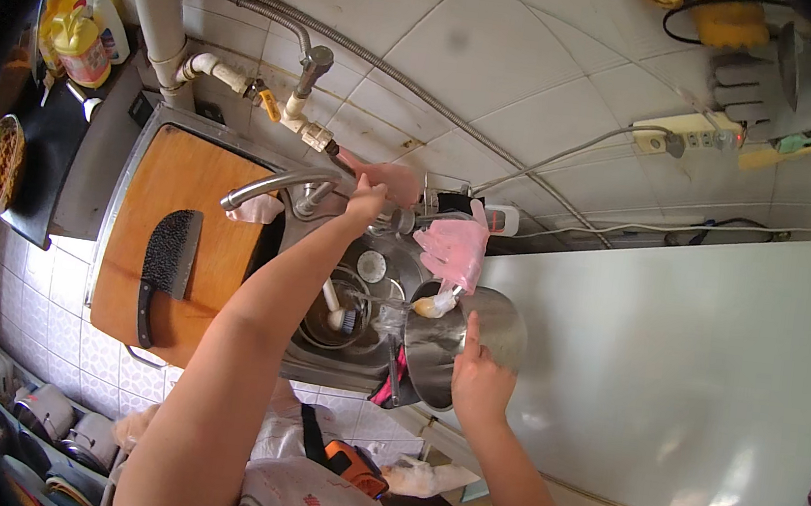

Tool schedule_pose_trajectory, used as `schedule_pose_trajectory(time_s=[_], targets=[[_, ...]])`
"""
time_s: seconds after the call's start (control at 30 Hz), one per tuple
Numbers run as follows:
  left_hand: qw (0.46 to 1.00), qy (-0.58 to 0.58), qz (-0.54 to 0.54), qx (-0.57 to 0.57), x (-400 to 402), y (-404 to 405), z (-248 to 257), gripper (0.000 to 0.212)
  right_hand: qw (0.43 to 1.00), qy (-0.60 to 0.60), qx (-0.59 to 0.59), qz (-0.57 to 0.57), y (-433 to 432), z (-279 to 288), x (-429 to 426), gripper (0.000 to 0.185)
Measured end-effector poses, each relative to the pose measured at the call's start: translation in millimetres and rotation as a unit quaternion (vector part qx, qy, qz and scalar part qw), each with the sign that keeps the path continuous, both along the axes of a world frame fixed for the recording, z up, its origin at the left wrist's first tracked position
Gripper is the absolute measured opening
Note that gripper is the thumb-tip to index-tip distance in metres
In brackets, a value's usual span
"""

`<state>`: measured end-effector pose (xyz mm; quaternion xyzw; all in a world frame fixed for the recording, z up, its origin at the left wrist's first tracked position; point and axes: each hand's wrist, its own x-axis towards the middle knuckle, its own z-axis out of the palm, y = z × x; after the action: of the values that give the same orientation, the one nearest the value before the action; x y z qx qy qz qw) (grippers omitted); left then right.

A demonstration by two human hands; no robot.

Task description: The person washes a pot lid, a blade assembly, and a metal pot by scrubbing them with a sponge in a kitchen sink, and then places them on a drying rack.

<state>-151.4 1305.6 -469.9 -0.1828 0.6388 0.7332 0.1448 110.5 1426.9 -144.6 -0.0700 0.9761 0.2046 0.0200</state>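
Note:
My left hand (pixel 368 201) reaches behind the sink to a pink rubber glove or cloth (pixel 391 180); whether it grips this is unclear. My right hand (pixel 483 383) lies against a tilted steel pot (pixel 493 333), index finger extended, other fingers curled and partly hidden. Another pink rubber glove (pixel 454 247) hangs above the pot. Beside the pot's mouth is a yellow-white wrapped spout-like thing (pixel 435 305), with what looks like water running left from it. In the sink (pixel 298 356), a white-handled brush (pixel 341 318) rests in a round bowl (pixel 359 341). A curved metal faucet (pixel 275 184) stands left of my left hand.
A cleaver (pixel 168 254) lies on a wooden cutting board (pixel 223 226) left of the sink. A white worktop or appliance top (pixel 660 369) extends right. Pipes with a yellow-handled valve (pixel 270 105) run along the tiled wall. A dish rack (pixel 45 437) holds pots at lower left.

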Motion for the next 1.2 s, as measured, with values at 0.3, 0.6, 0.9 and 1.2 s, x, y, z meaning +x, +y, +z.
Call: schedule_pose_trajectory(time_s=[0.3, 0.6, 0.9, 1.2], targets=[[0.975, 0.192, -0.089, -0.07, 79, -46, 72, 0.062, 0.988, 0.03, 0.147, 0.045, -39, 19, 0, 0.069], [0.875, 0.329, -0.292, -0.2, 246, -96, 116, 0.056, 0.992, 0.036, 0.034, -0.112, -43, 85, 22, 0.063], [0.851, 0.399, -0.288, -0.184, 251, -138, 240, 0.056, 0.962, 0.258, -0.09, 0.016, -29, 146, 96, 0.056], [0.75, 0.505, -0.246, -0.349, 231, -138, 324, 0.053, 0.82, 0.361, -0.096, 0.435, 34, 123, 94, 0.033]])
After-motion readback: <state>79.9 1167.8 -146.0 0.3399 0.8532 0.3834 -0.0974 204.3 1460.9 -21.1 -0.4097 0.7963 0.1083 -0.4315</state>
